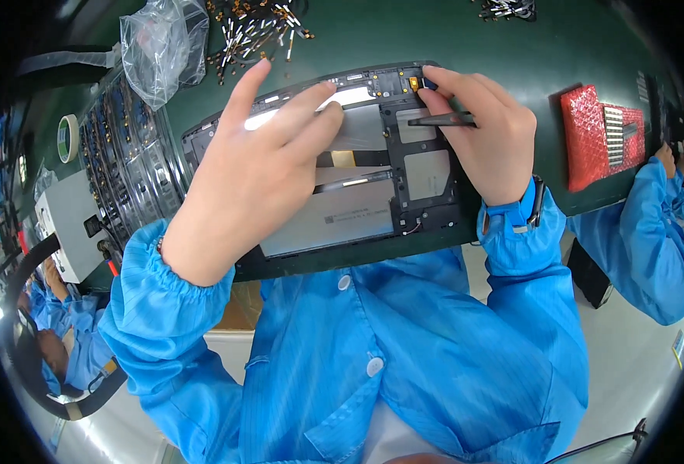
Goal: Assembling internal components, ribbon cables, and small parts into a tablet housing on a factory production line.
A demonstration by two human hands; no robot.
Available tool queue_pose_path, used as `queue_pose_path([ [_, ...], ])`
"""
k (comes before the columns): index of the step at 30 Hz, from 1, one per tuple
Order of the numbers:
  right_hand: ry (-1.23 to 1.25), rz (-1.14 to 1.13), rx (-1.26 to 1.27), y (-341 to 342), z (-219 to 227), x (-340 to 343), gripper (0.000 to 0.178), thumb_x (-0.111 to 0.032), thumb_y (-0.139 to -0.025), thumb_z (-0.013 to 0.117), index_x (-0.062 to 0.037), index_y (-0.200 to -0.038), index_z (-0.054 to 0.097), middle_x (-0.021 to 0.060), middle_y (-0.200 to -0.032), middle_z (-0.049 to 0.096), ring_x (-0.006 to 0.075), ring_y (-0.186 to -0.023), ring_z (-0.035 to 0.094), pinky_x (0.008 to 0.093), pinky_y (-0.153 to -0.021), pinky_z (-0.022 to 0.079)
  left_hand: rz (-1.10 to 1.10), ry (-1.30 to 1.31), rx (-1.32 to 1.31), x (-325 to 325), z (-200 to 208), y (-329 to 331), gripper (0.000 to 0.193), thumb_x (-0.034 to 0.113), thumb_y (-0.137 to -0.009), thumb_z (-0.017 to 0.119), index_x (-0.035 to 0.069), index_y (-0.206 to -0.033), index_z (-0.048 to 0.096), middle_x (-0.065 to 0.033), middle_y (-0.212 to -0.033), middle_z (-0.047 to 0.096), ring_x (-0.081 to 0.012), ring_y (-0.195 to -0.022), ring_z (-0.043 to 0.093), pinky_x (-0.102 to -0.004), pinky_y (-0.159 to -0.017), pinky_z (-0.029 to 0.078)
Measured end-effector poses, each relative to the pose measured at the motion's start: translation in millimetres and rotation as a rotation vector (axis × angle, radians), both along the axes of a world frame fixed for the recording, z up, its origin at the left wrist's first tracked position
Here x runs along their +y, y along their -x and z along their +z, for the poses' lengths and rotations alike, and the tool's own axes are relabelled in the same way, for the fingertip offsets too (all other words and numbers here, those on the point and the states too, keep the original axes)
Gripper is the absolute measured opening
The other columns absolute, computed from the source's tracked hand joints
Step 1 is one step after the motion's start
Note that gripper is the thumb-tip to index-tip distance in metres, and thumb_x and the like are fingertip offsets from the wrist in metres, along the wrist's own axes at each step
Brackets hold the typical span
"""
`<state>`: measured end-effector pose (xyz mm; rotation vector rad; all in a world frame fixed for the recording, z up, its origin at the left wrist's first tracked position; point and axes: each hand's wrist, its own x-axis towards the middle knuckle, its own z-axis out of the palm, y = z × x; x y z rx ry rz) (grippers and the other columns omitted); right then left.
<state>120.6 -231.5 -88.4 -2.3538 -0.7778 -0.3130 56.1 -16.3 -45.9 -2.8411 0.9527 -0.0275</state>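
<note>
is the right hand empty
No, the right hand holds a slim dark tool like a pen, with its fingertips at the top edge of the opened tablet frame.

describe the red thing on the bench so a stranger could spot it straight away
Start at the dark green bench and look right of the opened tablet under the person's hands. The red bubble-wrap pouch lies there, a white ribbed strip on it; nothing else on the bench is red.

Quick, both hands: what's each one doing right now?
Left hand: open, fingers flat on the opened tablet.
Right hand: closed, holding a thin dark tool.
</note>
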Motion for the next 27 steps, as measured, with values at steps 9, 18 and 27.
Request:
queue_pose_path([
  [9,-0.005,0.001,0.047,1.2,-1.7,-1.7,0.031,-0.002,-0.066,0.068,-0.0074,-0.096,0.063,0.0082,-0.079,0.062,0.0233,-0.070,0.061,0.0292,-0.058,0.050,-0.034,-0.011,-0.006,-12.3,-4.0,-3.3,0.028,0.019,-0.070,0.065,0.006,-0.094,0.064,0.0018,-0.116,0.053,-0.0135,-0.110,0.049,-0.0445,-0.103,0.026],
  [18,-0.139,0.004,-0.205,-0.3,24.6,3.3,0.023,-0.009,-0.072,0.068,-0.0083,-0.095,0.063,0.0082,-0.082,0.061,0.0243,-0.074,0.061,0.0289,-0.064,0.051,0.356,-0.037,-0.086,-17.5,-6.8,23.3,0.034,0.017,-0.076,0.057,0.006,-0.108,0.057,-0.0031,-0.130,0.043,-0.0208,-0.122,0.037,-0.0545,-0.099,0.023],
  [27,0.145,0.389,-0.032,-8.8,13.7,49.7,0.036,-0.002,-0.063,0.061,-0.0109,-0.099,0.063,0.0012,-0.093,0.060,0.0211,-0.078,0.061,0.0303,-0.065,0.050,0.559,0.569,-0.001,-32.5,-2.2,80.6,0.042,0.018,-0.073,0.059,0.009,-0.114,0.052,-0.0161,-0.129,0.038,-0.0350,-0.120,0.035,-0.0598,-0.092,0.027],
])
